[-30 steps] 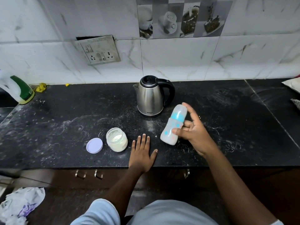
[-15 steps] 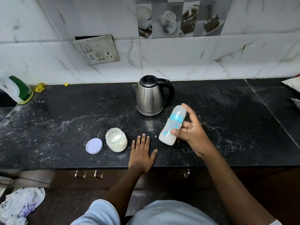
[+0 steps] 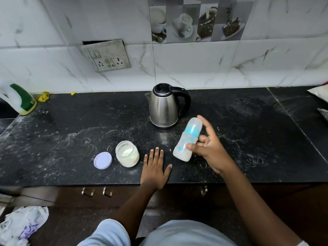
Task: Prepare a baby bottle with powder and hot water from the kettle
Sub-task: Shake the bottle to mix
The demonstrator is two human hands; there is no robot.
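Note:
A capped baby bottle (image 3: 184,144) with a blue collar and a cloudy white fill hangs tilted above the black counter (image 3: 71,132), its top leaning toward the kettle. My right hand (image 3: 209,150) holds it round the body, index finger stretched along the cap. A steel kettle (image 3: 164,108) with a black handle stands just behind, lid closed. Left of my hands an open glass jar (image 3: 127,156) of white powder stands, its lilac lid (image 3: 103,160) lying flat beside it. My left hand (image 3: 154,168) rests flat on the counter's front edge, fingers straight.
A white and green spray bottle (image 3: 18,99) stands at the far left by a yellow scrap (image 3: 43,96). A wall socket plate (image 3: 106,56) hangs loose above. Cloth items lie at the right edge (image 3: 319,93). Crumpled plastic (image 3: 23,224) lies on the floor at left.
The bottle and my right hand have shifted only slightly, down and left, still tilted. My left hand, the jar, the lid and the kettle have stayed in place.

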